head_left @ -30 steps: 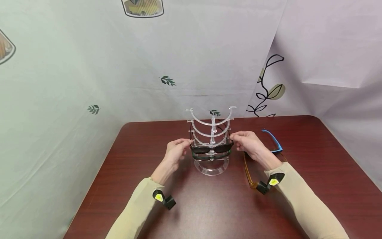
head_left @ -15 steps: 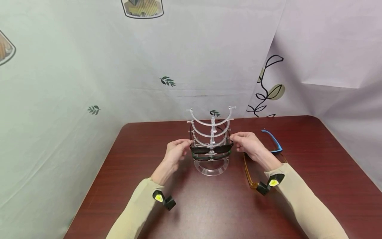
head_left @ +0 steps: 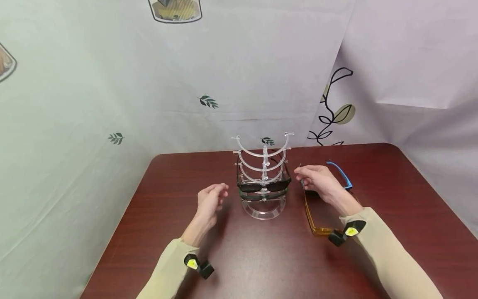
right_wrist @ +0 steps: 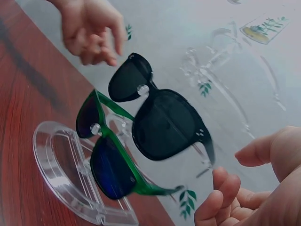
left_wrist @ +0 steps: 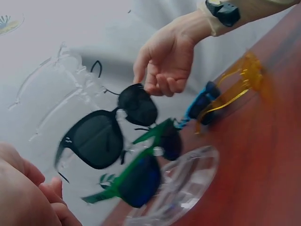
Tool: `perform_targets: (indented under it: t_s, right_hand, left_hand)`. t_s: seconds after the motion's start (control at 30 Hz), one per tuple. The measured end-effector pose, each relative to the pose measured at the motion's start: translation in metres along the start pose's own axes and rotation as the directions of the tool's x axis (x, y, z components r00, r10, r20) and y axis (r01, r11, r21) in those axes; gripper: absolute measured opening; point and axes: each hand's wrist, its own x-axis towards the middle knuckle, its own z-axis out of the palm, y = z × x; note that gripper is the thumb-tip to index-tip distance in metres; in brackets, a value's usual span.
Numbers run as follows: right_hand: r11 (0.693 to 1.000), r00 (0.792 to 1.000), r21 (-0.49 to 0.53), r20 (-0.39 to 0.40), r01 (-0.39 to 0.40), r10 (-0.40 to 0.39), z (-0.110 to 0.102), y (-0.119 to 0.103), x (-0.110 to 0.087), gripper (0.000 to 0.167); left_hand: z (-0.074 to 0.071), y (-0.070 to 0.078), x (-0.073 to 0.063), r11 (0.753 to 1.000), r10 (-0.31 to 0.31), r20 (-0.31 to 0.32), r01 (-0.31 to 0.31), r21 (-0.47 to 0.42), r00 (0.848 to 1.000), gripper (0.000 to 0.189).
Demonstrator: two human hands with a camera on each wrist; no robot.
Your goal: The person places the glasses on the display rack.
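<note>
A clear plastic glasses stand (head_left: 265,160) rises near the table's back. Black sunglasses (right_wrist: 167,125) hang on one of its lower tiers, just above green-framed sunglasses (right_wrist: 115,165) on the lowest. Left of the stand, my left hand (head_left: 210,202) is apart from the black sunglasses, its fingers loosely bent and holding nothing. My right hand (head_left: 319,180) hovers to the right of the stand, also apart from them; the right wrist view shows a gap between its thumb and fingers. In the left wrist view, both hands are clear of the frames.
Yellow-framed glasses (head_left: 317,231) and blue-framed glasses (head_left: 343,176) lie on the reddish-brown table (head_left: 257,265) at the right, partly behind my right hand and forearm. A printed cloth (head_left: 168,83) hangs behind the table.
Both hands have let go of the black sunglasses' sides and drawn outward, the left one also toward me. The sunglasses stay on the stand.
</note>
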Motion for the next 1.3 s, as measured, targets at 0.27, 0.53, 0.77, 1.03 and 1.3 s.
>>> perform_targets:
  t_s: [0.27, 0.53, 0.77, 1.03, 1.3]
  right_hand:
    - [0.998, 0.998, -0.052, -0.054, 0.027, -0.03, -0.02, 0.0, -0.025, 0.02]
    - [0.997, 0.988, -0.038, -0.136, 0.065, -0.07, -0.049, 0.002, -0.051, 0.019]
    - [0.995, 0.978, 0.032, -0.189, 0.09, -0.083, -0.077, 0.013, -0.071, 0.02]
    - [0.996, 0.957, -0.08, -0.283, 0.036, -0.058, -0.1, 0.031, -0.09, 0.015]
    - [0.98, 0.936, -0.198, -0.351, -0.034, -0.039, -0.118, 0.056, -0.102, 0.014]
  left_hand:
    - [0.006, -0.033, -0.034, 0.996, -0.088, 0.159, 0.089, -0.001, 0.983, 0.014]
    - [0.04, -0.051, -0.054, 0.992, -0.113, 0.28, 0.092, 0.087, 0.953, 0.015]
    - [0.066, -0.062, -0.059, 0.993, -0.116, 0.328, 0.098, 0.072, 0.938, 0.017]
    - [0.093, -0.073, -0.06, 0.99, -0.137, 0.359, 0.123, 0.063, 0.923, 0.02]
    - [0.116, -0.088, -0.057, 0.986, -0.166, 0.362, 0.15, 0.07, 0.918, 0.016]
